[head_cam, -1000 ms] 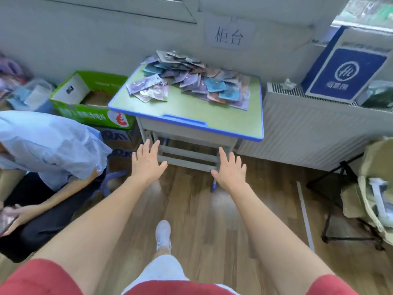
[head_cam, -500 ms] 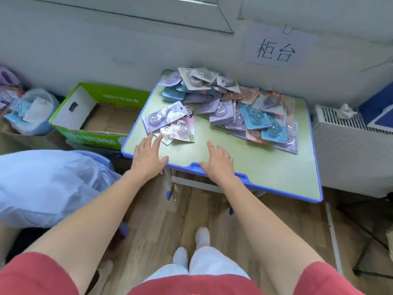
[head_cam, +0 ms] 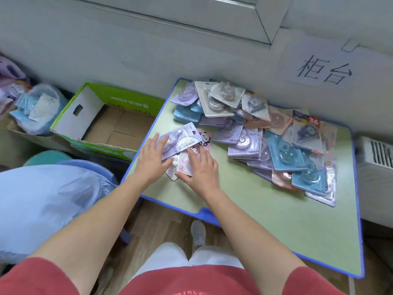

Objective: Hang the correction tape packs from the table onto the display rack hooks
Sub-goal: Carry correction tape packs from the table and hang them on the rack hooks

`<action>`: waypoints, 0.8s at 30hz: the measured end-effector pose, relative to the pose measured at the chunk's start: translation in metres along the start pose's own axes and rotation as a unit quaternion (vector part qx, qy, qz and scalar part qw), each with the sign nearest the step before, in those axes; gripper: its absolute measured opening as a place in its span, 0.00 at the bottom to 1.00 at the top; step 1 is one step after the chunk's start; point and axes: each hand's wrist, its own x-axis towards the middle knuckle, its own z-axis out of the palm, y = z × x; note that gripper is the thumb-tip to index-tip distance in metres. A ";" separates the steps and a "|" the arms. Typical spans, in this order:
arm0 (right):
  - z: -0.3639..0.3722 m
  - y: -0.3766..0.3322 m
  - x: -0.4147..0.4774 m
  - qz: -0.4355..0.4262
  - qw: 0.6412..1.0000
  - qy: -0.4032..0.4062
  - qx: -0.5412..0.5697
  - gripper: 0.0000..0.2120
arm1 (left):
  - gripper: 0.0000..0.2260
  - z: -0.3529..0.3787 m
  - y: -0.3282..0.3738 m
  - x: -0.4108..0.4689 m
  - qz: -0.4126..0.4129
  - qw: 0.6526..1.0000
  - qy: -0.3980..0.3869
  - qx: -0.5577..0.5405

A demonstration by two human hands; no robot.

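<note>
Both hands have advanced past the near edge of the green, blue-rimmed tabletop (head_cam: 265, 220). Left hand (head_cam: 152, 158), fingers straight, rests on a purple blister-carded correction tape pack (head_cam: 182, 139); right hand (head_cam: 201, 169), fingers spread, presses a pale pink pack (head_cam: 184, 165). Behind lies a heap of purple, blue and pink packs (head_cam: 276, 150).

You're at a mock shop counter: a handwritten white paper sign (head_cam: 323, 69) reads "柜台" above a green, blue-edged desk (head_cam: 265, 220) heaped with blister-carded correction tape packs (head_cam: 244, 133).

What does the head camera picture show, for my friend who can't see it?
The left hand and right hand rest flat on a few packs on the green table; a big pile lies beyond them.
</note>
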 end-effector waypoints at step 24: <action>0.010 0.000 -0.020 0.109 0.990 0.094 -0.005 0.32 | 0.46 0.010 -0.023 0.025 0.104 0.994 -0.029 0.004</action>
